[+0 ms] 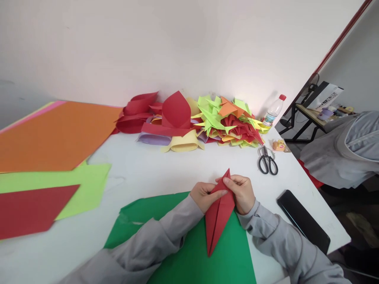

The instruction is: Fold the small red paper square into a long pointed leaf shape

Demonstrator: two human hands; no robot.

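Between my two hands is a piece of folded red paper [218,217], long and kite-shaped, with a crease running down its middle. One point aims away from me and the longer point toward me. My left hand [205,196] pinches its left edge, thumb lying across the front. On the upper right edge, my right hand [241,191] is closed with the thumb pressed on the paper near the top. The fingers behind the paper are partly hidden. Under the red paper lies a large green sheet [233,256] on the white table.
Folded paper shapes [216,114] in several colours are heaped along the wall. Large orange paper [59,134], lime paper [94,189] and red paper [32,209] lie left. Black-handled scissors [268,163], a wrapped snack [278,145], a bottle [274,111] and a black phone [303,221] are right. A person [340,146] sits beyond.
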